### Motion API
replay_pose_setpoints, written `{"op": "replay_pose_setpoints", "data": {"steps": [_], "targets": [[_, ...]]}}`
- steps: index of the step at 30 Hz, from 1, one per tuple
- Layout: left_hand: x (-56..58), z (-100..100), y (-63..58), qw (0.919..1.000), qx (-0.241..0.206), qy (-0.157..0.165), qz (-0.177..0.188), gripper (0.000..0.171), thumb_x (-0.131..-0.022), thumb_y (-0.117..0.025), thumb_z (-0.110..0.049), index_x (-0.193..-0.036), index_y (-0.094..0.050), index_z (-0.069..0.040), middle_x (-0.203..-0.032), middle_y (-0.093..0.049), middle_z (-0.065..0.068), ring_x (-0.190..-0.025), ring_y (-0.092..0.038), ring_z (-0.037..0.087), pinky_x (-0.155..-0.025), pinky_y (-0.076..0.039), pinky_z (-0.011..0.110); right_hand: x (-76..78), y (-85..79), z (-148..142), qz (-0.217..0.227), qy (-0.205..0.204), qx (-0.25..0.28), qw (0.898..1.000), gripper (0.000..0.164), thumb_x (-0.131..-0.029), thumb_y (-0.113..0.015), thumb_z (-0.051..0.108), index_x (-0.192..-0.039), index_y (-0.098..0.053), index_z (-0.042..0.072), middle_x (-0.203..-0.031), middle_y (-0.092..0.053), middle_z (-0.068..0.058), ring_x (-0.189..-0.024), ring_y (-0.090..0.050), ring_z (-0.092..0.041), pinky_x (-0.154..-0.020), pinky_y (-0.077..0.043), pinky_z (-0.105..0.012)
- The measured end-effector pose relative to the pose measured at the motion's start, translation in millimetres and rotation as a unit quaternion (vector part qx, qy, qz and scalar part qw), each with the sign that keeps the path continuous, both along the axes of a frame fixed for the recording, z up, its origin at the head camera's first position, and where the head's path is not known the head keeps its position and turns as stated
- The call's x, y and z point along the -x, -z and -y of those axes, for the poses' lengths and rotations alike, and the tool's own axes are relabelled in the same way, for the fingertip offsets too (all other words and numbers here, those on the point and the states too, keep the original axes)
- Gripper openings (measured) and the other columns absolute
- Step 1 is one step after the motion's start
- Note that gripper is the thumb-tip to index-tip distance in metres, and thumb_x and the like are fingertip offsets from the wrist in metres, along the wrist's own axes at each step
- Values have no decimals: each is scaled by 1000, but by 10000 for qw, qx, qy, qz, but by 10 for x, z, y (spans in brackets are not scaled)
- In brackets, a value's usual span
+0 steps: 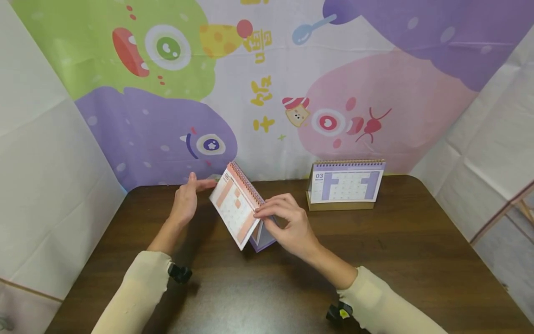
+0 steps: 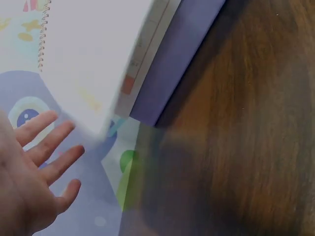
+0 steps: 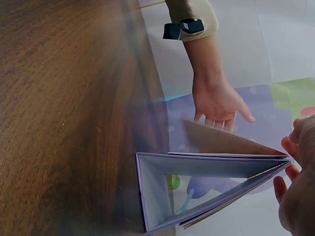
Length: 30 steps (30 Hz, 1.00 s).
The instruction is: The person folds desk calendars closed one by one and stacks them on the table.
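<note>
A spiral-bound desk calendar (image 1: 233, 211) with orange blocks and the number 06 stands angled on the table. My right hand (image 1: 292, 227) pinches its spiral edge at the near right corner, thumb underneath and fingertips on top. In the left wrist view one white page (image 2: 93, 54) swings away from the purple stand (image 2: 172, 64). From the side, the right wrist view shows the triangular stand (image 3: 155, 187) with that page lifted off its face. My left hand (image 1: 185, 202) is beside the calendar's far left end, fingers extended and palm turned towards it, holding nothing.
A second desk calendar (image 1: 346, 188), purple with the number 03 and a tan base, stands at the back right of the dark wooden table (image 1: 375, 260). Behind the table hangs a cartoon-printed cloth (image 1: 271, 153); white sheets (image 1: 37, 157) flank both sides.
</note>
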<state>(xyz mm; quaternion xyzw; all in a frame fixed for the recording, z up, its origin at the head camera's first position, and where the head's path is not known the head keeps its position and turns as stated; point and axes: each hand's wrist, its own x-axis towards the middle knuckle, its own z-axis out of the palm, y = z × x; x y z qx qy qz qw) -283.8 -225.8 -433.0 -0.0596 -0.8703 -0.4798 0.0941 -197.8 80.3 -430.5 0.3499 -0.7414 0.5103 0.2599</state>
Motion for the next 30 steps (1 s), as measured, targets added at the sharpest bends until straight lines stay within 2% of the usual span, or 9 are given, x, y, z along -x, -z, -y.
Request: {"op": "replay_pose_setpoints", "data": {"steps": [2,5,12,15,18,22,26,28,30], "targets": [[-6,-21,10,9998,-52,200,7,83,-124,-7,-44,-146,-71,4,-147,-73,27,-152,-61,47,-137,-30,61,-2,-3,-2,2,-12,-11,10000,21,-93,-78,-8,-101,-87,9,-108,-87,-8,-118,-70,-31,-107,-57,-30],[5,-51,28,9994,-73,336,-33,79,-125,-7,-41,-151,-67,4,-147,-73,28,-144,-67,50,-134,-34,63,-3,-2,-6,13,-25,-24,10000,20,-93,-78,-8,-101,-87,8,-108,-87,-9,-119,-70,-33,-108,-57,-30],[41,-103,57,9993,-87,371,55,79,-124,-7,-43,-153,-66,2,-149,-73,25,-143,-69,48,-124,-46,62,1,-9,-18,-63,4,-53,10000,22,-93,-78,-9,-100,-88,9,-109,-87,-9,-119,-70,-33,-109,-57,-30],[39,-132,49,9992,-89,376,105,79,-124,-8,-45,-153,-66,0,-150,-73,23,-144,-69,46,-115,-52,54,1,-8,-32,-119,33,-13,9999,22,-92,-78,-9,-101,-87,8,-110,-86,-9,-118,-71,-33,-109,-57,-29],[36,-146,28,9990,-104,421,135,80,-124,-8,-47,-154,-67,-3,-152,-73,21,-144,-69,44,-110,-53,45,3,-14,-60,-158,106,109,9998,21,-93,-78,-9,-102,-87,8,-112,-86,-10,-115,-71,-31,-105,-55,-27],[52,-142,5,9989,-137,434,70,80,-124,-9,-50,-157,-64,-3,-155,-71,21,-144,-68,45,-110,-56,50,16,-16,-116,-124,219,247,9994,22,-93,-79,-10,-103,-87,8,-114,-85,-12,-112,-71,-30,-101,-54,-23],[71,-153,-21,9991,-161,395,-18,68,-125,-21,-46,-160,-61,-3,-158,-69,22,-144,-69,46,-114,-57,61,39,-5,-173,-69,317,335,9989,24,-93,-78,-12,-106,-86,7,-115,-84,-15,-112,-72,-31,-99,-53,-22],[72,-182,-40,9991,-134,391,-46,60,-125,-29,-41,-161,-59,-3,-158,-68,22,-142,-70,46,-113,-59,61,44,2,-195,3,353,437,9984,26,-93,-76,-13,-108,-86,6,-116,-83,-18,-111,-72,-30,-97,-55,-21],[75,-220,-58,9992,-134,381,-70,55,-124,-36,-37,-161,-59,-4,-158,-68,23,-141,-72,45,-110,-61,55,42,9,-210,136,366,584,9975,26,-93,-75,-14,-111,-84,3,-118,-82,-21,-112,-73,-27,-95,-58,-20]]}}
